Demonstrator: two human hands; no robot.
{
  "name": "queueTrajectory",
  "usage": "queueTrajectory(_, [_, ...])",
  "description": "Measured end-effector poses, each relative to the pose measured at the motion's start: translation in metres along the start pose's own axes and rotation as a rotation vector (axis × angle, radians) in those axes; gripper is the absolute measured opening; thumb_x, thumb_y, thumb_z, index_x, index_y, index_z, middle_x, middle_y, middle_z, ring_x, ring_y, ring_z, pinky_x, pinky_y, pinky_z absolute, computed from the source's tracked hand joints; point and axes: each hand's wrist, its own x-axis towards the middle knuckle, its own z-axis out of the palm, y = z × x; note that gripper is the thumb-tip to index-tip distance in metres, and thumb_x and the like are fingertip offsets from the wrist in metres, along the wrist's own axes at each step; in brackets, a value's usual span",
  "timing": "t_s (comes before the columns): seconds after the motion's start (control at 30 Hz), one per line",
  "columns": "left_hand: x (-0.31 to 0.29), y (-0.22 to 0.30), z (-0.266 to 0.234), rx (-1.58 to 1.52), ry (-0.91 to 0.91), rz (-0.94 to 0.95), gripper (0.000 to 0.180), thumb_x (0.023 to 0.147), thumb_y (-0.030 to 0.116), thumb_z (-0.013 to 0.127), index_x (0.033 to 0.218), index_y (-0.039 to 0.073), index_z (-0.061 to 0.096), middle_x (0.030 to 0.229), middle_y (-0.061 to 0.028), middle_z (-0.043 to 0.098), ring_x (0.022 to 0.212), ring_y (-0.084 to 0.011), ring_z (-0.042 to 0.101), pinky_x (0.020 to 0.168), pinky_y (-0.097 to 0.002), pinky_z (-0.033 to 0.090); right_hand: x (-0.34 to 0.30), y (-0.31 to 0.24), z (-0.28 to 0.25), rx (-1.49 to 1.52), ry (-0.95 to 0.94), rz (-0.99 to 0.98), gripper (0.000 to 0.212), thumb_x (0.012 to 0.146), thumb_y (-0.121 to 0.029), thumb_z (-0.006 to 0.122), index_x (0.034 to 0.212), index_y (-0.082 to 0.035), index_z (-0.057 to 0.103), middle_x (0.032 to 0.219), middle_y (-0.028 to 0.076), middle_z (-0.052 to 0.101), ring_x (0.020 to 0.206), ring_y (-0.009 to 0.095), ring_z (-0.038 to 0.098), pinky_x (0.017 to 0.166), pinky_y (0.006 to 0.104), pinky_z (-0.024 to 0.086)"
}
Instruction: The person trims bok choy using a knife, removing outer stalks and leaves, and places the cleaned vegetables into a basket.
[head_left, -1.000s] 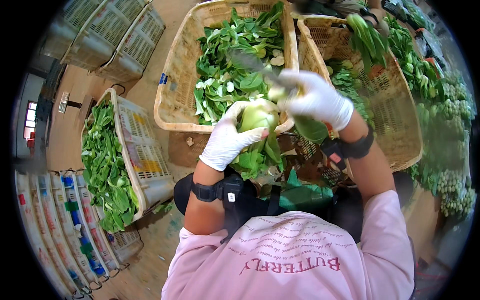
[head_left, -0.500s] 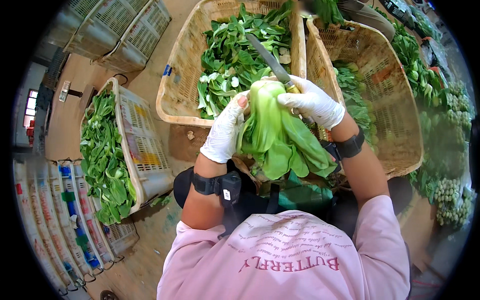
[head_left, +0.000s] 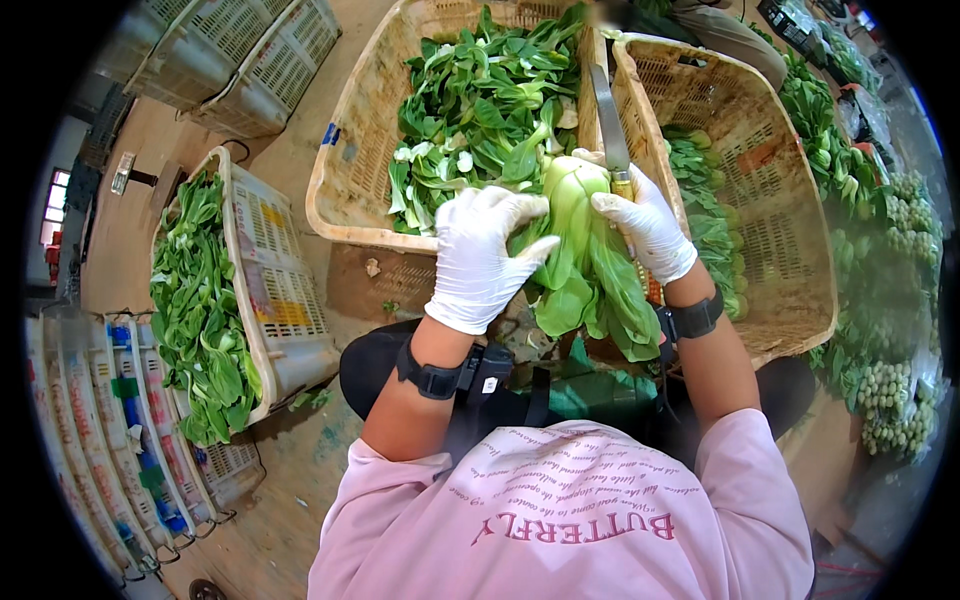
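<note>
My right hand [head_left: 645, 222], in a white glove, is wrapped round the yellowish handle of a knife [head_left: 607, 118] whose blade points up and away. The same hand steadies a head of bok choy [head_left: 578, 205], its pale base up and its green leaves hanging toward my lap. My left hand [head_left: 480, 255], also gloved, is just left of the bok choy with thumb and fingers apart, holding nothing I can see. Past my hands, a crate [head_left: 335, 190] contains many loose leaves [head_left: 490, 105]; one leaf [head_left: 530, 155] stands near the bok choy's base.
On the right, a second crate [head_left: 785, 230] holds bok choy heads [head_left: 705, 215] along its left side. Another crate [head_left: 285, 290] of greens stands at my left, with stacked crates [head_left: 260, 75] behind it. More vegetables [head_left: 890, 400] lie far right. A person's leg [head_left: 735, 40] shows at the top.
My left hand has come off the bok choy and its fingers have spread. My right hand has shifted right with the bok choy, and the knife blade now points more upright.
</note>
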Motion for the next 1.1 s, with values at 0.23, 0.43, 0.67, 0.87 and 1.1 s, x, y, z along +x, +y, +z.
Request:
queueTrajectory(0.23, [-0.001,0.007,-0.002,-0.248,0.027,-0.042,0.021,0.071,-0.002,0.073,0.091,0.005,0.069,0.079,-0.0059,0.061,0.068,-0.0176,0.058,0.063,-0.0257,0.046,-0.014,-0.006,-0.013,0.098,0.023,-0.011,0.057,0.079,-0.013,0.069,0.129,0.002,0.045,0.121,0.010,0.056,0.107,0.016,0.055,0.095,0.0298,0.043])
queueTrajectory(0.43, [-0.002,0.013,0.001,-0.205,0.032,0.102,0.022,0.069,-0.003,0.075,0.088,0.006,0.068,0.078,-0.0054,0.060,0.066,-0.0162,0.058,0.058,-0.0252,0.045,-0.026,-0.006,-0.004,0.150,0.081,-0.058,0.059,0.081,-0.019,0.064,0.132,0.003,0.043,0.122,0.011,0.055,0.108,0.016,0.055,0.096,0.0304,0.043])
queueTrajectory(0.67, [0.000,0.010,-0.022,-0.406,0.111,-0.028,0.013,0.074,-0.005,0.070,0.082,0.002,0.063,0.086,-0.0048,0.063,0.071,-0.0107,0.058,0.062,-0.0223,0.046,-0.031,0.026,-0.060,0.484,0.389,0.004,0.055,0.089,-0.037,0.056,0.130,-0.003,0.044,0.118,0.012,0.058,0.108,0.021,0.057,0.096,0.0351,0.046])
queueTrajectory(0.87, [-0.003,-0.038,-0.037,0.569,0.066,-0.277,0.035,0.073,0.003,0.068,0.108,0.005,0.065,0.108,-0.0121,0.060,0.101,-0.0241,0.057,0.090,-0.0347,0.044,-0.041,0.013,-0.061,0.479,0.426,-0.112,0.050,0.091,-0.030,0.057,0.131,-0.004,0.044,0.118,0.011,0.058,0.106,0.019,0.058,0.093,0.0327,0.046])
queueTrajectory(1.1, [0.000,-0.001,0.011,-0.318,-0.183,-0.177,0.084,0.072,0.029,0.075,0.138,-0.001,0.034,0.133,-0.0255,0.045,0.125,-0.0344,0.043,0.105,-0.0385,0.032,-0.023,0.008,0.013,-0.176,0.432,-0.276,0.054,0.081,-0.007,0.069,0.129,-0.002,0.046,0.116,0.006,0.056,0.102,0.014,0.056,0.092,0.0279,0.045])
